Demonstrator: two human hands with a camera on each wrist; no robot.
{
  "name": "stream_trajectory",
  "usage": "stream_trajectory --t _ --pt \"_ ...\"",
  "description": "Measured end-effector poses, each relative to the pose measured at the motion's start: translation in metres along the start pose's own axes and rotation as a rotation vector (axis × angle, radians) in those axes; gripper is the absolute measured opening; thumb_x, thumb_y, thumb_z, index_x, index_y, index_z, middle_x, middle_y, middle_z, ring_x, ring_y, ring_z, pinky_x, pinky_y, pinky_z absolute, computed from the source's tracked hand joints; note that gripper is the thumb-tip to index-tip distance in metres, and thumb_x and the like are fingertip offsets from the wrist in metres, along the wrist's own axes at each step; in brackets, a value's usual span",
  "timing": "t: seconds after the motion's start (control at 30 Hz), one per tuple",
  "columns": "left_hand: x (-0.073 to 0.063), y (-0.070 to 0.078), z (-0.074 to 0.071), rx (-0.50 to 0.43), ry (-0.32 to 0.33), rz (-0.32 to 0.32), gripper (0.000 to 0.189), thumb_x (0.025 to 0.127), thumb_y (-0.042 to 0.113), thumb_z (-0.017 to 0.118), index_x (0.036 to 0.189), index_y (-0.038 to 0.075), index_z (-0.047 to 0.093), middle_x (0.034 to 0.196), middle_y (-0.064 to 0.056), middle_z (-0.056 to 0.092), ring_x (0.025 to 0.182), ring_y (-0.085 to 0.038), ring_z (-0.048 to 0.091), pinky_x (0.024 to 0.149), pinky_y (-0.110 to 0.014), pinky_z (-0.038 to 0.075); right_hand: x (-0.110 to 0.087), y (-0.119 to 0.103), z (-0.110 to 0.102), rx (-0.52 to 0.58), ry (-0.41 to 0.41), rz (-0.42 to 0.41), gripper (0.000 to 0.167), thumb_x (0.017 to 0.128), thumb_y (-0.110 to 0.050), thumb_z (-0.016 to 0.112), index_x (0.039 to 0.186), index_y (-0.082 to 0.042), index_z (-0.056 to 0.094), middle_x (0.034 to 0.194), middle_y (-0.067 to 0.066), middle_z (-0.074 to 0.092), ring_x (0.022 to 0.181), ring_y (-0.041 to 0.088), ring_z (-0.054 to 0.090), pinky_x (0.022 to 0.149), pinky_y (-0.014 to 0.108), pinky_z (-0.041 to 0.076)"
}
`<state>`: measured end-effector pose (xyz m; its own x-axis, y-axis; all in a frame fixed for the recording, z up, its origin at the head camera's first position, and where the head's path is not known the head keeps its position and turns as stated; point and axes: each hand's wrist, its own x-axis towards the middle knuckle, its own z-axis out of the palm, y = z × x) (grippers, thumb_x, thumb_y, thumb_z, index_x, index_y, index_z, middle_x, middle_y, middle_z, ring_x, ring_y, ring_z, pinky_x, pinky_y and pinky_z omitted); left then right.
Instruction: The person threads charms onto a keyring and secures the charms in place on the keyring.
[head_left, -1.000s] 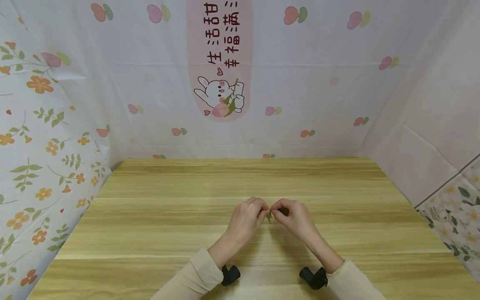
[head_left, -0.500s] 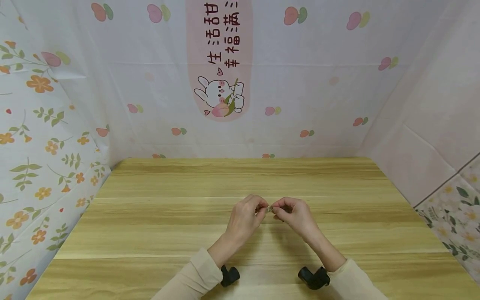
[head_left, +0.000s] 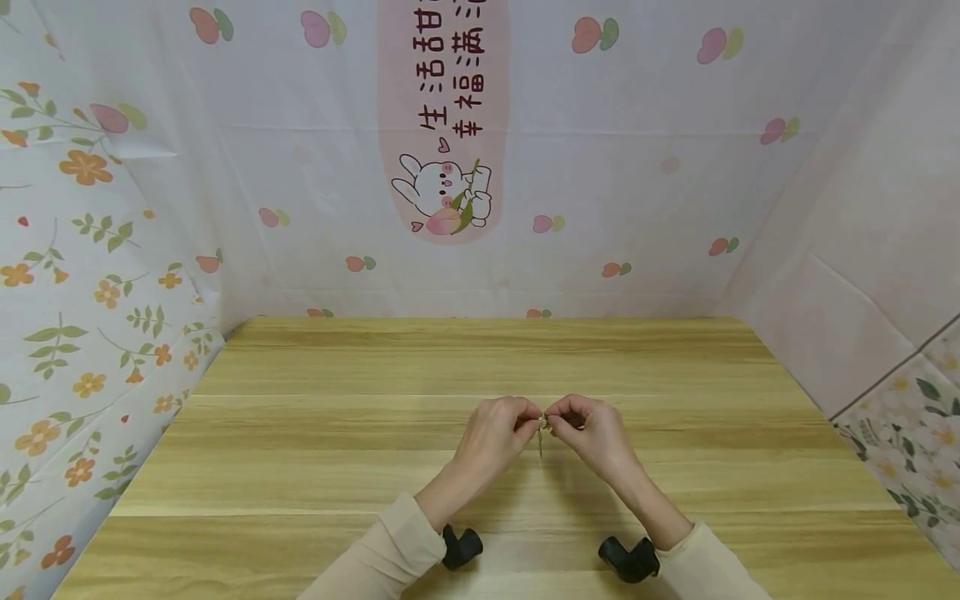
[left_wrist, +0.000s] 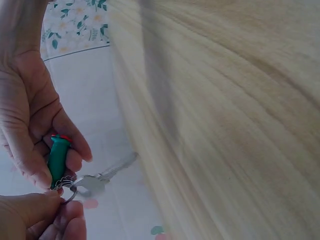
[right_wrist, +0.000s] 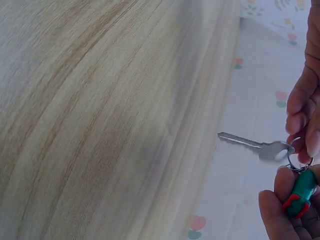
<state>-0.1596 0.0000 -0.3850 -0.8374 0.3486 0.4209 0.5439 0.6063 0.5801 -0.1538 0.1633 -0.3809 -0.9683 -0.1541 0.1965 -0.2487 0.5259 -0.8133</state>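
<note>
Both hands meet above the middle of the table. My left hand [head_left: 487, 433] pinches a metal key ring [left_wrist: 74, 192] between thumb and fingers. A silver key [right_wrist: 272, 150] hangs from that ring, its blade pointing away from the hands; in the head view it is a thin line below the fingertips. With curled fingers and thumb, my right hand [head_left: 592, 429] grips a small green charm [left_wrist: 59, 161] with red trim at one end, joined to the ring by a short chain. The fingers partly cover the charm, and in the head view it is hidden.
Wood-grain table [head_left: 360, 467] lies under the hands. A printed cloth [head_left: 622, 183] rises behind it, with more cloth along both sides. A black wrist mount [head_left: 461, 547] sits at the left wrist, another black mount [head_left: 628, 558] at the right.
Between the fingertips the key and ring have turned; the key now hangs down as a thin line. Both hands stay nearly in place, shifting only slightly.
</note>
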Motion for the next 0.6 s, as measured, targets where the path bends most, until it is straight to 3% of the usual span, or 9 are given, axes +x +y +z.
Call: stream_trajectory --t 0.27,0.6 --pt "0.0025 0.0011 -0.0023 0.025 -0.034 -0.017 0.005 0.082 0.011 0.072 0.078 0.008 0.072 0.071 0.001 0.07 0.057 -0.002 0.057 0.051 -0.009 0.04 -0.0003 0.0013 -0.0006 -0.004 -0.021 -0.017 0.004 0.086 -0.001 0.064 0.084 0.0 0.068 0.08 0.013 0.069 0.066 0.016 0.063 0.057 0.019 0.048" --pt "-0.003 -0.0011 0.0032 0.098 0.1 0.074 0.005 0.079 0.008 0.074 0.076 0.009 0.07 0.073 0.001 0.067 0.058 -0.004 0.056 0.052 -0.008 0.039 0.0011 0.0007 -0.0013 0.038 -0.037 0.029 0.004 0.086 -0.002 0.064 0.088 -0.001 0.068 0.083 0.015 0.069 0.067 0.019 0.065 0.06 0.02 0.05"
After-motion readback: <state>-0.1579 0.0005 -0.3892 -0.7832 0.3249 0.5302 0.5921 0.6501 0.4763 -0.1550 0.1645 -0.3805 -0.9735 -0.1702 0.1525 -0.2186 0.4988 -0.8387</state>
